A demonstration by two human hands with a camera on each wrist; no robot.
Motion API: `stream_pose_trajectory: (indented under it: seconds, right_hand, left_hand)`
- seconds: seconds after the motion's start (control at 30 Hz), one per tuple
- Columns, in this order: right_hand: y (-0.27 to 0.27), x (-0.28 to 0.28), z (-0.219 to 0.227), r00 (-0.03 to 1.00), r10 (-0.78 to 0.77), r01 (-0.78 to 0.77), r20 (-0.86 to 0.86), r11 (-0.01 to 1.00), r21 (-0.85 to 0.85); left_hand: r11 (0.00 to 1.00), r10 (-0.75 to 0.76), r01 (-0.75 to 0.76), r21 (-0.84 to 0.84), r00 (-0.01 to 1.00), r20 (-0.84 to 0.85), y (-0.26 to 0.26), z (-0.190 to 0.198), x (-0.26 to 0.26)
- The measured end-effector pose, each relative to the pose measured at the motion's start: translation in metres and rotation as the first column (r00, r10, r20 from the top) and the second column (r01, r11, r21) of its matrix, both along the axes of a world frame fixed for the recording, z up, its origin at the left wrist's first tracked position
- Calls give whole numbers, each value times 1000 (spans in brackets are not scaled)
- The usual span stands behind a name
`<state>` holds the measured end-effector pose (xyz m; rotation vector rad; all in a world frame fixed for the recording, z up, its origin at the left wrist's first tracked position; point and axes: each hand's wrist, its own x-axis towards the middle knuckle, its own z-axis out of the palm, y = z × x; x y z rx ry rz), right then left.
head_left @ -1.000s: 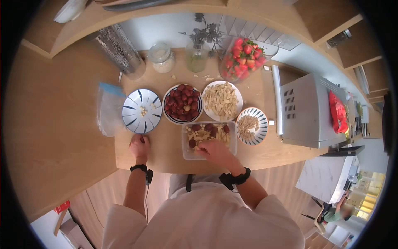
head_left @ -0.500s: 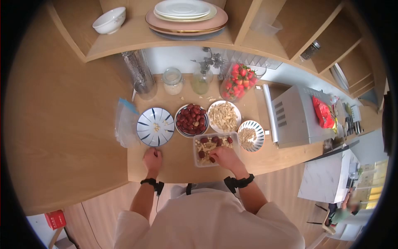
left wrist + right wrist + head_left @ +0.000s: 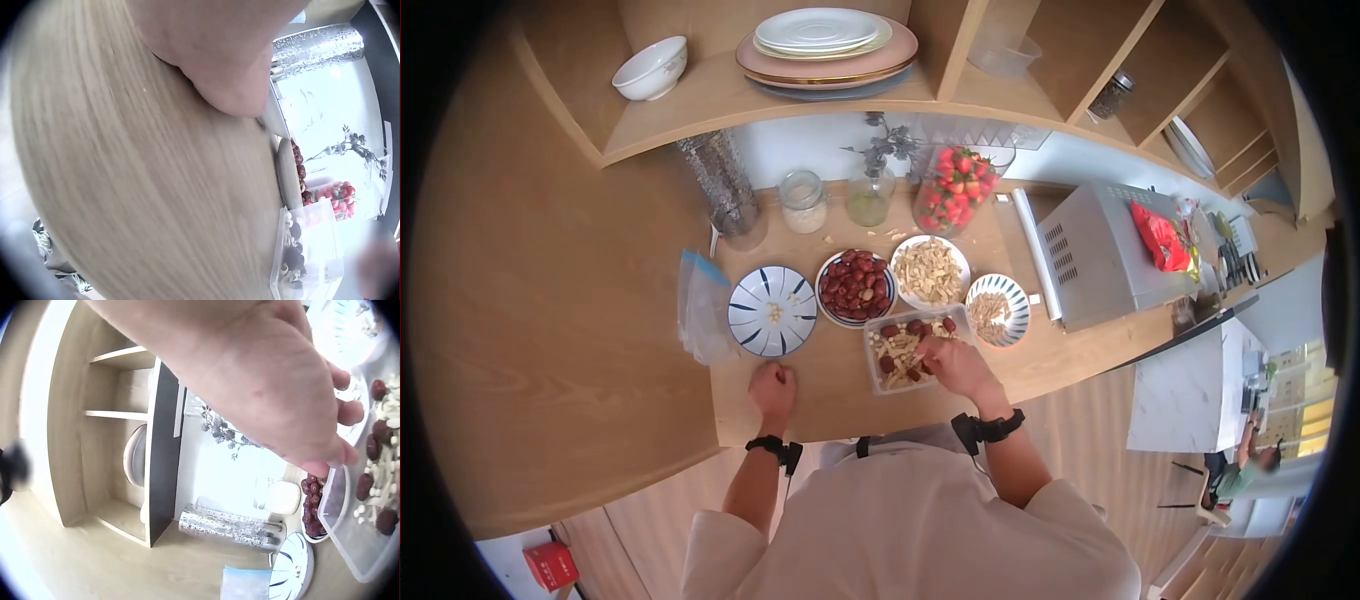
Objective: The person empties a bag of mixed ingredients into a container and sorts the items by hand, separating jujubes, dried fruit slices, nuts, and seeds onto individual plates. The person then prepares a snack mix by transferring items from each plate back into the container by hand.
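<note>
In the head view, my left hand (image 3: pixel 773 390) rests on the table below a blue-striped plate (image 3: pixel 747 322) holding a few pale pieces. Its fingers look curled around a dark spot; whether that is a thing or a shadow, I cannot tell. My right hand (image 3: pixel 960 368) is over a clear plastic box (image 3: pixel 880 388) of red dates, pale strips and small pale pieces. In the right wrist view, the right hand's fingers (image 3: pixel 350 413) are loosely bent and apart, with nothing visible between them. Behind the box are a bowl of dates (image 3: pixel 857 287) and a plate of pale slices (image 3: pixel 930 272).
A striped bowl of thin pale pieces (image 3: pixel 990 312) stands right of the box. Behind are a glass jar (image 3: pixel 803 203), a vase (image 3: pixel 868 203) and a strawberry container (image 3: pixel 953 190). A plastic bag (image 3: pixel 703 310) lies left; a silver appliance (image 3: pixel 1100 255) stands right.
The head view has tilted upward, bringing more shelf into sight. My right hand has risen slightly and shifted rightward over the box. The left hand stays below the striped plate.
</note>
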<state>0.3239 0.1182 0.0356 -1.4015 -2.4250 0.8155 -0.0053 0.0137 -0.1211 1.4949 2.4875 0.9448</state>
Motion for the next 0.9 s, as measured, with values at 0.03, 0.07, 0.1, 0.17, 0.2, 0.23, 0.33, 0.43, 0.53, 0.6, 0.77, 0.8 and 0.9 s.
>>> stream_pose_trajectory:
  seconds: [0.03,0.07,0.1,0.17,0.2,0.23,0.33,0.43,0.53,0.6,0.77,0.8,0.9]
  right_hand:
    - [1,2,2,1000,-4,5,9,1000,-27]
    - [1,3,4,1000,-8,9,18,998,-55]
    - [2,4,5,1000,-11,11,16,998,-57]
    - [4,7,6,999,-7,10,42,998,-67]
    - [6,8,6,999,-9,11,40,998,-68]
    - [7,11,4,999,-11,13,31,997,-74]
    - [13,20,-2,1000,-10,12,21,996,-91]
    - [24,30,-4,1000,0,2,25,996,-84]
    - [40,43,-4,1000,10,-8,21,998,-67]
    - [51,51,-2,1000,10,-9,10,998,-68]
    - [81,78,2,999,-43,47,33,993,-106]
    - [87,85,-3,999,-38,42,32,992,-117]
    - [102,100,-14,998,-61,62,23,995,-72]
  left_hand:
    - [1000,5,-5,5,1000,-9,0,1,1]
    - [1000,10,-10,9,1000,-17,0,1,1]
    - [1000,7,-7,8,1000,-19,0,1,1]
    - [1000,-8,8,2,1000,-19,1,1,1]
    - [1000,-9,9,0,1000,-22,2,1,1]
    - [1000,-4,4,7,1000,-17,2,0,2]
    - [1000,4,-4,2,1000,-28,2,-1,4]
    - [1000,18,-18,-13,999,-45,4,0,6]
    - [999,35,-37,-19,997,-68,6,-2,7]
    - [999,40,-42,-21,995,-88,8,-1,7]
    - [995,91,-94,-12,987,-135,9,-6,9]
    - [995,95,-99,-23,986,-137,10,-10,10]
    - [980,190,-197,-4,953,-234,16,-16,22]
